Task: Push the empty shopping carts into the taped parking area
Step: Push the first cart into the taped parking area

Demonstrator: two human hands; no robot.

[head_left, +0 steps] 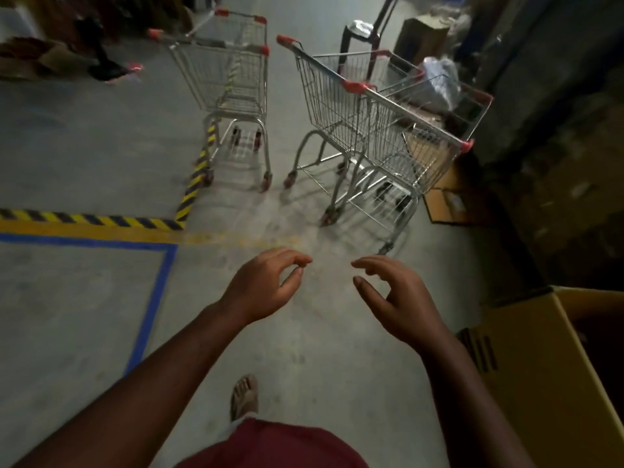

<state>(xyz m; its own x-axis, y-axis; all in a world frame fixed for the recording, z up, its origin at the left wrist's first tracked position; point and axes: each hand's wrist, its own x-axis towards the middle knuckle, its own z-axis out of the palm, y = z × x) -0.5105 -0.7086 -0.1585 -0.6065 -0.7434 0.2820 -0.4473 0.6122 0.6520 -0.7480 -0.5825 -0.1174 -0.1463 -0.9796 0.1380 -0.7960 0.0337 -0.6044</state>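
Both hands were empty and spread apart, the left hand point(266, 282) and right hand point(398, 298) half-curled, probably readying for a cart handle. A single shopping cart point(229, 79) stood ahead along the hazard-striped tape point(199, 167), and a nested pair of carts point(381, 130) stood right of it, all seemingly outside the blue-taped parking area point(152, 298) at left. No writing was legible in the dim, blurred view.

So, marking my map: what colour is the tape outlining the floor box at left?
Blue tape, clearest in the head view.

Empty wire cart point(229, 82) on striped tape point(197, 170), two nested carts point(381, 130) right
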